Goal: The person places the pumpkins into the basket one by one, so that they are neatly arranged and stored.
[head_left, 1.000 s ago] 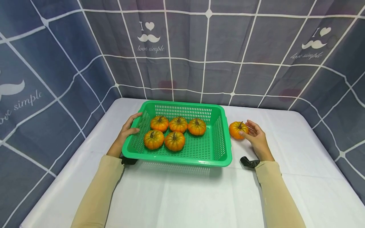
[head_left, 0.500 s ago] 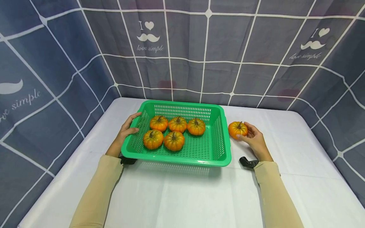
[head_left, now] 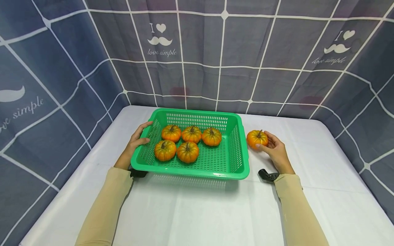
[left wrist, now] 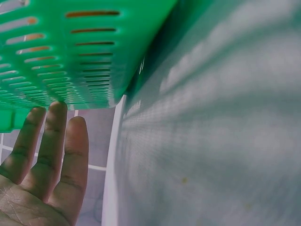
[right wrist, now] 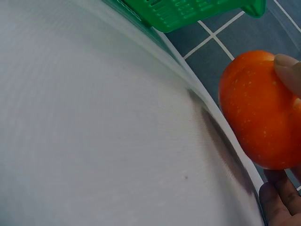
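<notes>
A green plastic basket (head_left: 191,174) with slotted walls holds several small orange pumpkins (head_left: 188,152) in two rows toward its left side. My left hand (head_left: 135,140) grips the basket's left rim, the thumb over the edge. In the left wrist view, three fingers (left wrist: 51,150) extend against the outside of the slotted wall. Right of the basket, my right hand (head_left: 278,152) holds another pumpkin (head_left: 257,139), thumb on its near side and fingers round the right. From the right wrist, that pumpkin's smooth orange underside appears slightly above the table, its shadow beneath.
A white cloth covers the table (head_left: 197,212). Dark grey-blue curtains (head_left: 203,48) with white grid lines hang behind and at both sides. A black wrist device (head_left: 268,175) sits by the right wrist.
My right hand has moved slightly left and closed round the lone pumpkin, which now sits a little higher. The left hand keeps its place on the basket.
</notes>
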